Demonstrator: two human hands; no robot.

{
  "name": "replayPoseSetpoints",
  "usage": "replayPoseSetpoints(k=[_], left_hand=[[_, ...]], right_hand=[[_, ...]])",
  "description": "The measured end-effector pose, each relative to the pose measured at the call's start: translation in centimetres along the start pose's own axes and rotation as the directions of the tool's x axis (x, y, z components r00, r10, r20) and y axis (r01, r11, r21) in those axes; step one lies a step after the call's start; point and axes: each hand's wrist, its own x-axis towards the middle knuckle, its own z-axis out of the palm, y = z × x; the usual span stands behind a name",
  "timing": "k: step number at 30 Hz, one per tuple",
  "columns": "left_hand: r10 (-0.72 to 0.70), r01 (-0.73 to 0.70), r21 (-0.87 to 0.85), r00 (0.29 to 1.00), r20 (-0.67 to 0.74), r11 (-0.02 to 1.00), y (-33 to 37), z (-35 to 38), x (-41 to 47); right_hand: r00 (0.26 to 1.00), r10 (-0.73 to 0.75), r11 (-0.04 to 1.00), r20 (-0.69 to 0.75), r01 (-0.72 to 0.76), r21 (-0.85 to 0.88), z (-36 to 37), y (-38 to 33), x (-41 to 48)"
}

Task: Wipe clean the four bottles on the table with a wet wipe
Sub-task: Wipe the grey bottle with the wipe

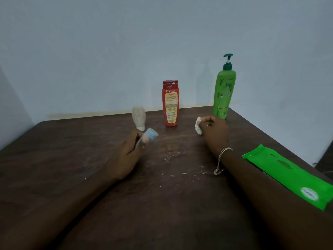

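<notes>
My left hand (128, 154) grips a small pale blue bottle (150, 135), tilted with its cap end pointing up and right; most of its body is hidden in my fingers. My right hand (212, 130) is closed on a crumpled white wet wipe (198, 126), held a hand's width to the right of the blue bottle and apart from it. A red bottle (170, 103) stands upright behind and between my hands. A cream bottle (138, 117) stands on its cap just behind my left hand. A tall green pump bottle (224, 91) stands at the back right.
A green pack of wet wipes (288, 175) lies flat near the right edge of the dark wooden table (72, 159). White crumbs are scattered on the tabletop between my arms. A pale wall runs along the table's far edge.
</notes>
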Motion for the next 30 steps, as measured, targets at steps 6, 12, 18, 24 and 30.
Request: replayPoseSetpoints(k=[6,12,18,24,30], left_hand=[[-0.105,0.136,-0.207,0.982,0.154,0.969,1.6,-0.6,0.4],[0.034,-0.033,-0.032,0.999,0.033,0.999,6.2,-0.6,4.6],[0.277,-0.276,0.307,0.960,0.044,0.911,13.5,1.1,12.7],[0.294,-0.392,0.587,0.920,0.260,0.708,17.3,6.1,21.4],[0.166,-0.398,0.691,0.910,0.380,0.604,15.0,10.3,25.6]], right_hand=[[0.981,0.120,0.992,-0.155,-0.113,0.056,-0.3,1.6,1.7],[0.964,0.185,0.980,-0.193,-0.167,0.106,-0.3,1.6,2.3],[0.947,0.230,0.969,-0.223,-0.202,0.142,-0.5,1.7,2.5],[0.931,0.265,0.962,-0.251,-0.239,0.128,-0.9,1.9,2.9],[0.939,0.233,0.972,-0.251,-0.214,0.102,-0.6,2.4,3.0]])
